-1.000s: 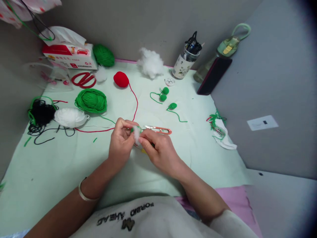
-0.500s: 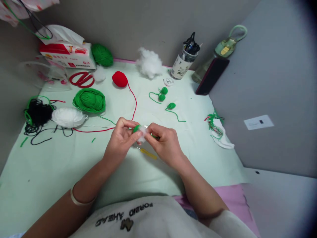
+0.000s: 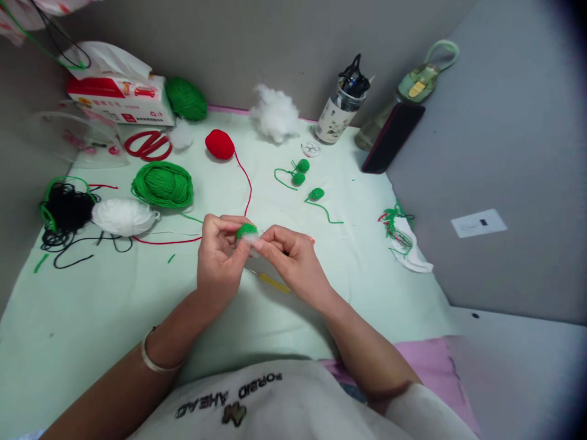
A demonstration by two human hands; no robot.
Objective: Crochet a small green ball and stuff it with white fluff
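My left hand (image 3: 220,256) pinches a small green crocheted piece (image 3: 246,230) above the pale green table cover (image 3: 114,305). My right hand (image 3: 293,260) meets it from the right, fingertips pressed on a tuft of white stuffing (image 3: 252,240) at the piece's opening. A yellow-handled crochet hook (image 3: 274,283) lies on the cover just under my hands. A green yarn strand runs from the piece toward the green yarn ball (image 3: 162,184).
Red yarn ball (image 3: 219,144), white yarn (image 3: 123,216), black yarn tangle (image 3: 66,211), red scissors (image 3: 147,145), tissue box (image 3: 120,101), stuffing clump (image 3: 274,114), three small green crocheted balls (image 3: 301,172), a pen jar (image 3: 338,110), a phone (image 3: 392,139), yarn scraps on paper (image 3: 401,235) at right.
The white stuffing has gone further into the green piece, so less of it shows. Both hands rose slightly and now cover the small snips that lay behind them.
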